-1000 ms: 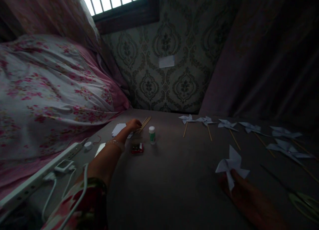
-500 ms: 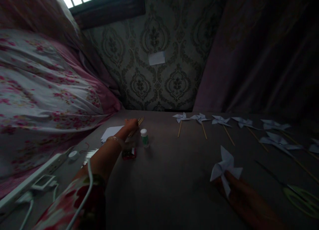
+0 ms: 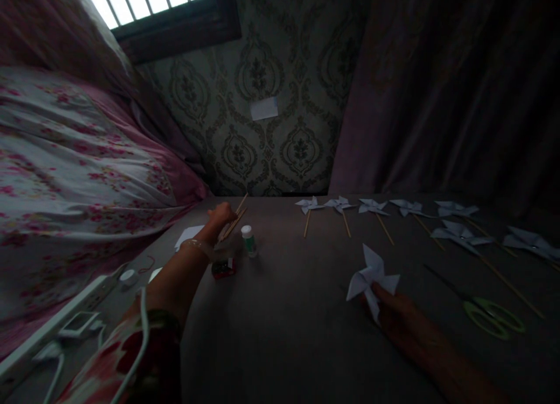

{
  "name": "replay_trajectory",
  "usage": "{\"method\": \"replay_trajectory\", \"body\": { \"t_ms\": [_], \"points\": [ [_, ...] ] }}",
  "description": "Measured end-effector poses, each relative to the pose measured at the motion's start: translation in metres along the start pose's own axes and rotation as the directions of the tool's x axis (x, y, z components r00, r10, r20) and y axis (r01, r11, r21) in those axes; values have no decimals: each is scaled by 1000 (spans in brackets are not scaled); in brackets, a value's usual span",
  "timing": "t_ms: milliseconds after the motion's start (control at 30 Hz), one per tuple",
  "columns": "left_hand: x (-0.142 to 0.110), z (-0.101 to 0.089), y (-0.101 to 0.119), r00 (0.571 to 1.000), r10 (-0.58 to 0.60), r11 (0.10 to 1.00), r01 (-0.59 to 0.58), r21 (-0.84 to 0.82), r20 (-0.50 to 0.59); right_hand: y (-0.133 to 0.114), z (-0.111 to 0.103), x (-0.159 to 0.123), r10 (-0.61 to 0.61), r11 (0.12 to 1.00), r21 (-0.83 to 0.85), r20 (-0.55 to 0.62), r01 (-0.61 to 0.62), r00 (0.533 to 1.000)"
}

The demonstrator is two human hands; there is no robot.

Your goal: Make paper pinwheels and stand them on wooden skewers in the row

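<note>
Stretched out at the left, my left hand (image 3: 222,215) has its fingers closed on a thin wooden stick (image 3: 242,202), whose far end sticks out past them. More wooden sticks (image 3: 233,226) lie on the table just beside this hand. My right hand (image 3: 398,311) pinches a white paper pinwheel head (image 3: 371,278) at its middle, thumb on the near side, with no stick on it; the other fingers are mostly hidden behind the paper. A white and green glue bottle (image 3: 249,242) stands near the sticks, with a small dark red box (image 3: 223,268) in front of it.
Several finished pinwheels on sticks (image 3: 373,206) lie along the back and right of the table. Green-handled scissors (image 3: 490,316) rest right of my right hand. White paper sheets (image 3: 189,236), a power strip (image 3: 83,305) and a white cable (image 3: 142,340) are at the left.
One stick now stands apart from the others at my left hand's fingers. The view has turned slightly right; my right hand still holds the pinwheel head.
</note>
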State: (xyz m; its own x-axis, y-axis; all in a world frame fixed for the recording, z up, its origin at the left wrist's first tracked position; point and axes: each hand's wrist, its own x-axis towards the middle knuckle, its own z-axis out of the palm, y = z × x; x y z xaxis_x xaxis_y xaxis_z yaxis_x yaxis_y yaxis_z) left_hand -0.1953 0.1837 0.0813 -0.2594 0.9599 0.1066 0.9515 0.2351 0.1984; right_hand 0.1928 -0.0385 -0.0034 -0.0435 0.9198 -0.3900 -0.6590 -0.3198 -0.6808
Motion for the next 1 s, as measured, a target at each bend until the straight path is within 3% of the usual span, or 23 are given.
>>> {"method": "replay_trajectory", "body": {
  "t_ms": [133, 200, 300, 400, 500, 600, 667, 833, 1000],
  "points": [
    [-26, -45, 13, 974, -118, 992, 108, -60, -192, -1, 4, -2, -26, 999, -37, 56, 28, 998],
    [-46, -60, 23, 927, -143, 977, 76, -201, -346, -1, 4, -2, -53, 997, -54, 92, 58, 994],
    [-83, -66, 41, 827, -136, 880, -153, -450, -546, 0, 2, -2, -73, 994, -69, 134, 82, 988],
    [-119, -52, 57, 810, -46, 706, -387, -592, -585, 1, 1, -3, -92, 993, -57, 155, 102, 984],
    [-154, -26, 71, 863, 7, 522, -434, -734, -505, 0, 2, -5, -109, 993, -26, 170, 115, 979],
    [-186, 0, 84, 935, 44, 377, -342, -861, -352, -2, 3, -8, -112, 993, -7, 171, 115, 979],
    [-206, 14, 93, 961, 95, 310, -277, -909, -261, -5, 3, -9, -116, 993, 1, 182, 117, 976],
    [-246, 35, 110, 979, 196, 186, -102, -977, -65, -22, 6, -7, -139, 989, -9, 206, 144, 969],
    [-271, 41, 116, 957, 282, 110, 36, -993, 66, -51, 25, -2, -177, 984, 46, 233, 171, 956]
  ]
}}
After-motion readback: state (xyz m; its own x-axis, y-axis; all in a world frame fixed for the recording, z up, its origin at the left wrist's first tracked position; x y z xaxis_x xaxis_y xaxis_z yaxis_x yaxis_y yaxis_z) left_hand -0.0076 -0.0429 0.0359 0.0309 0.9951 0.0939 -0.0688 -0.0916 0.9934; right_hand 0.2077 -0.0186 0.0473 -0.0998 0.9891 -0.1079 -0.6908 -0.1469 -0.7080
